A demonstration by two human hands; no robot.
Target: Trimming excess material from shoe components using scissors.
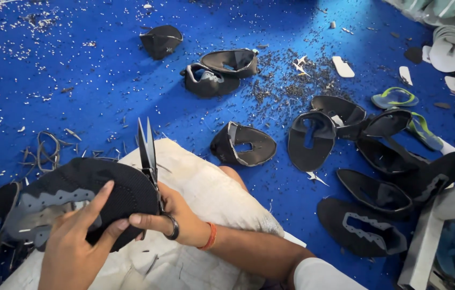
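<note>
Two hands work over a white sack (206, 193) on the lap; the left hand (74, 241) grips a black shoe upper (82, 188), fingers spread across its knit face; the right hand (176, 217) is closed around scissors (148, 156), blades up at the upper's edge; more uppers (243, 145) lie scattered on the blue floor (77, 80) among trimmings.

one pair of scissors (148, 153), two flip-flops (395, 98)

Blue floor mat (93, 75) strewn with black shoe uppers (243, 145).
</note>
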